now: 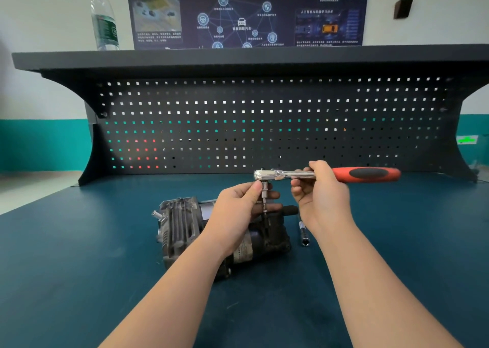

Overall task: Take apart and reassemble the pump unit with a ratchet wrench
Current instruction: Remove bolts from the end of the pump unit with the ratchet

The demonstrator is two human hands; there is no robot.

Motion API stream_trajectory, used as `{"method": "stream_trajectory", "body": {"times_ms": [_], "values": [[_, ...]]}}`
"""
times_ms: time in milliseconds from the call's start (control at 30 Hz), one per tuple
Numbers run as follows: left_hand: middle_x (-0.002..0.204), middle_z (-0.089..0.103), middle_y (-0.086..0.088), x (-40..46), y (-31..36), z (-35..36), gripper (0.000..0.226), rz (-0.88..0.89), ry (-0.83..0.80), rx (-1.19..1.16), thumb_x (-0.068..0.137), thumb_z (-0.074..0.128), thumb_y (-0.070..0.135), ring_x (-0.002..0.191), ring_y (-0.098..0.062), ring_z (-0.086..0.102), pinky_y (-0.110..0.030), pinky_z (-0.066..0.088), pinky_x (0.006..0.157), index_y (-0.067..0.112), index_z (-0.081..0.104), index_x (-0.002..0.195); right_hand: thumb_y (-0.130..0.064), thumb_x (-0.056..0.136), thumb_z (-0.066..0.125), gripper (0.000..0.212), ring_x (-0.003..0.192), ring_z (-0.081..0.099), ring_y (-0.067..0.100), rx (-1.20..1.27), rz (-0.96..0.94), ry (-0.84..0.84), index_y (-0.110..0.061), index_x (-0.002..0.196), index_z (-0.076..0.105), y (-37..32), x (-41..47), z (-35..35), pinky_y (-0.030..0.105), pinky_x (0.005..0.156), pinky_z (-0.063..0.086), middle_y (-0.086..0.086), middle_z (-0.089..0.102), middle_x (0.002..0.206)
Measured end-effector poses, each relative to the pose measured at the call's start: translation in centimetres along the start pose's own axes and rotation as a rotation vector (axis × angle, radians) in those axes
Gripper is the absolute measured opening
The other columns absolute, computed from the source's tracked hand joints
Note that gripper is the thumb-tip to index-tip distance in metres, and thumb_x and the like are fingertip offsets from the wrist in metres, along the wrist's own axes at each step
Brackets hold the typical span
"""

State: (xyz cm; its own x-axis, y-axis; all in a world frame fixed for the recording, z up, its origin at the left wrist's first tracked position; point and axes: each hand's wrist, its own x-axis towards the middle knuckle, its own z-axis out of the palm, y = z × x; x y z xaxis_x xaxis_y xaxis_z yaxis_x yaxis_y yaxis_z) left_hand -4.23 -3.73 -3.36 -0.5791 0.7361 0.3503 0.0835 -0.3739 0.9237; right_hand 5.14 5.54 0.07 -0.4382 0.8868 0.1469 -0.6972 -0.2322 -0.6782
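Gripping the chrome shank of the ratchet wrench, the right hand holds the tool level above the tabletop, its fingers curled round the metal just ahead of the red-and-black handle, which sticks out to the right of that hand. The wrench head lies to the left, between the two hands, with a socket and bit pointing straight down from it. The left hand pinches this socket and bit between thumb and fingers, just below the wrench head. The two hands are near each other but do not touch.

The pump unit lies on its side on the tabletop directly beneath the left hand and wrist, its ribbed grey metal casing to the left of the hand and its dark cylindrical body under and just right of it. The bit's tip reaches down to the pump's dark top; whether it is seated there cannot be told.

An extension bar lies on the tabletop beneath the right hand, just right of the pump. Beyond both hands rises a dark pegboard, and a plastic bottle stands on the shelf above it, far left.
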Motion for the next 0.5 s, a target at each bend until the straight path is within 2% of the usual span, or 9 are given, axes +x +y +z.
{"method": "stream_trajectory", "body": {"times_ms": [133,300,433,500], "values": [[0.092,0.074,-0.002,-0.03,-0.07,-0.04,0.024,0.007,-0.021,-0.023,0.099,0.044,0.022,0.081,-0.019,0.072,-0.023,0.053,0.057,0.01,0.065,0.1,-0.008,0.088,0.054,0.021,0.039,0.052,0.012,-0.015,-0.034,0.005,-0.005,0.067,0.052,-0.06,-0.06,0.18,0.017,0.038,0.04,0.001,0.058,0.05],[0.09,0.074,-0.004,-0.12,-0.23,-0.06,0.024,0.027,-0.044,-0.02,0.099,0.043,0.017,0.08,-0.018,0.072,-0.025,0.055,0.064,0.007,0.065,0.099,-0.007,0.088,0.054,0.019,0.038,0.051,0.012,-0.057,-0.124,0.014,-0.006,0.069,0.051,0.03,-0.16,0.22,0.017,0.038,0.038,-0.004,0.057,0.047],[0.092,0.074,-0.001,-0.09,-0.19,-0.38,0.023,0.038,-0.085,-0.006,0.1,0.042,0.014,0.081,-0.017,0.071,-0.033,0.053,0.087,0.012,0.065,0.101,-0.008,0.088,0.053,0.02,0.038,0.051,0.012,-0.041,-0.084,0.035,-0.007,0.068,0.051,0.28,-0.02,0.25,0.017,0.038,0.037,-0.001,0.057,0.05],[0.093,0.074,0.002,-0.05,-0.05,-0.47,0.022,0.025,-0.134,0.001,0.099,0.043,0.012,0.081,-0.016,0.071,-0.033,0.048,0.089,0.015,0.065,0.101,-0.01,0.088,0.056,0.021,0.038,0.052,0.011,-0.041,-0.045,0.054,-0.007,0.068,0.052,0.39,0.21,0.13,0.017,0.037,0.037,0.0,0.056,0.051]]}}
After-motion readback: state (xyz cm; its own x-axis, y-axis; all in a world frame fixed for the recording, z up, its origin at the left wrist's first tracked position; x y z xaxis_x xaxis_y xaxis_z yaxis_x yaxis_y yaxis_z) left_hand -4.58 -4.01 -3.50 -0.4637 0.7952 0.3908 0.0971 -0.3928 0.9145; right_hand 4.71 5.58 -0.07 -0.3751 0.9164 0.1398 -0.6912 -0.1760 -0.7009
